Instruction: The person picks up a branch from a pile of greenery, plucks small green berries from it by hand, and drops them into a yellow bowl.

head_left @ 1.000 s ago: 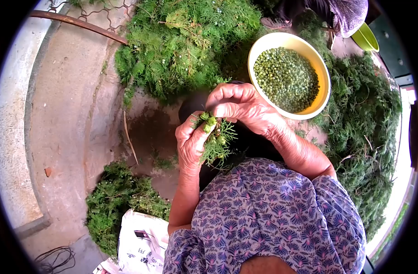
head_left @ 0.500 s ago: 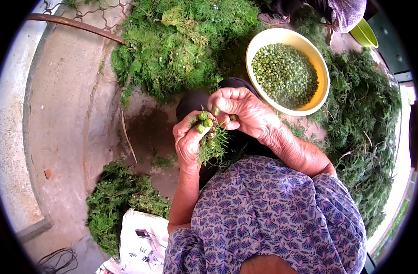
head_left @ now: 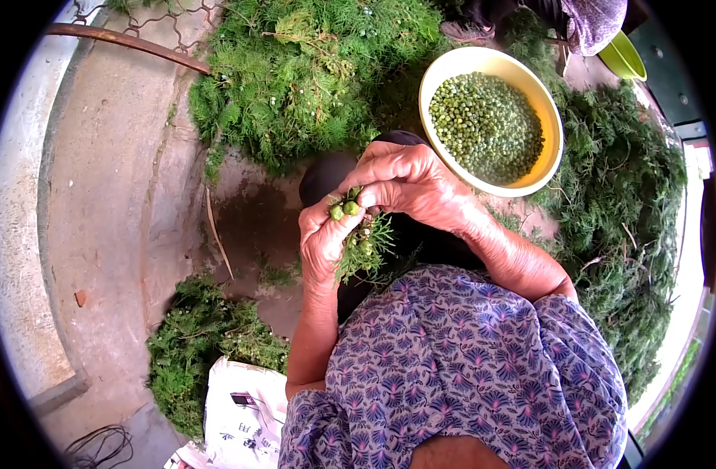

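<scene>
Pinched in my left hand point(head_left: 322, 241) is a small green conifer sprig point(head_left: 367, 248), its feathery needles hanging below the thumb. Round green cones point(head_left: 345, 209) stick up at the top of the sprig, between my two hands. My right hand point(head_left: 417, 184) has its thumb and index finger closed at these cones, touching them; its other fingers are curled and partly hidden. Up and to the right of my right hand stands a yellow basin point(head_left: 555, 125) holding a heap of picked green cones point(head_left: 483, 125).
A large pile of green branches point(head_left: 295, 86) lies ahead, a darker one point(head_left: 616, 203) on the right, and a smaller heap point(head_left: 194, 344) at lower left beside a white sack point(head_left: 237, 414). Another person's shoe point(head_left: 467, 31) shows behind the basin. A lime-green basin point(head_left: 625, 56) is at upper right.
My right hand has moved left and slightly down, from beside the sprig onto the cones at its top. My left hand still grips the sprig in nearly the same place.
</scene>
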